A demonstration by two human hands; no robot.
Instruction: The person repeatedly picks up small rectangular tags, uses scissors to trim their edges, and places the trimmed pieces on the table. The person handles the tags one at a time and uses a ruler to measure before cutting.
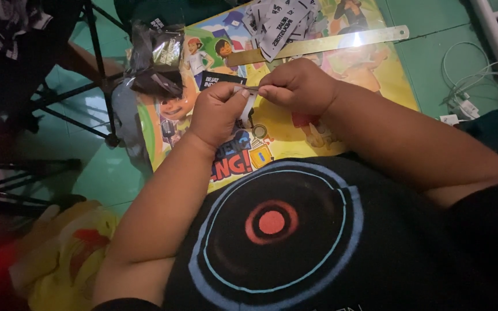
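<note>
Both hands meet over the cartoon-printed board (341, 109): the left hand (217, 112) pinches a small white strip (248, 109) upright, steadying it, while the right hand (298, 86) closes fingertips on its top end. A metal ruler (318, 43) and a pile of labels (278, 23) lie just beyond, within reach.

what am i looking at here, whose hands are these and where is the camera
There is no machine here: a person wears one camera on the head, looking down past their black shirt with a ring design at their own two bare hands. The left hand and the right hand together pinch a small narrow white strip with a thin metal piece. Under them, on the green floor, lies a colourful cartoon-printed board. On it lie a long brass-coloured metal ruler, a heap of black-and-white label strips and a clear plastic bag of dark pieces. White cables lie to the right.
</note>
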